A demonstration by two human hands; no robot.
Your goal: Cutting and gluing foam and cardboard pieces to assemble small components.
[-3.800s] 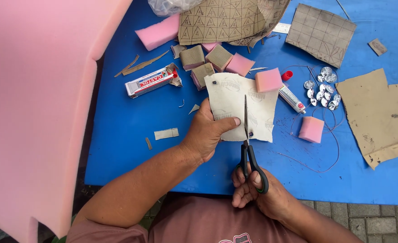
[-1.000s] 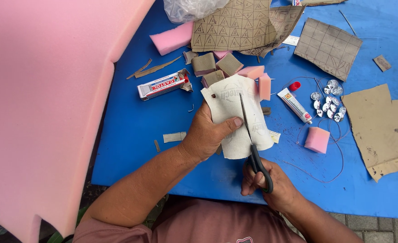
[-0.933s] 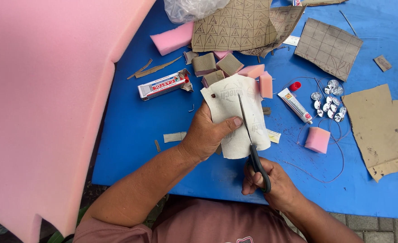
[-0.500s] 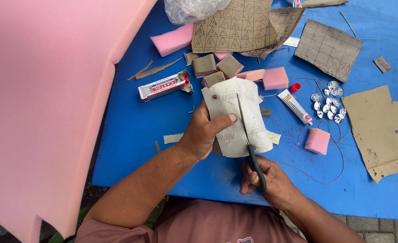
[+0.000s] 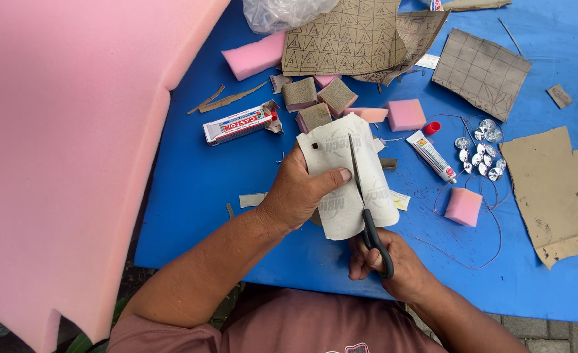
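white sheet (image 5: pixel 348 183) lifted off table, turned more upright, scissors (image 5: pixel 366 209) blades further up the sheet

White sheet (image 5: pixel 357 186): matt, cloth-like backing. Scissors (image 5: pixel 367 206): dull metal blades, black plastic handles. Blue table (image 5: pixel 191 183): smooth. Pink slab (image 5: pixel 60 150): soft porous foam. Brown sheet (image 5: pixel 560 186): rough cardboard. Discs (image 5: pixel 478 150): shiny metal.

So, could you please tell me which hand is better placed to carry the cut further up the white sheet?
Probably the right hand: it grips the scissors, whose blades lie across the white sheet. The left hand pinches the sheet's edge, steadying it.
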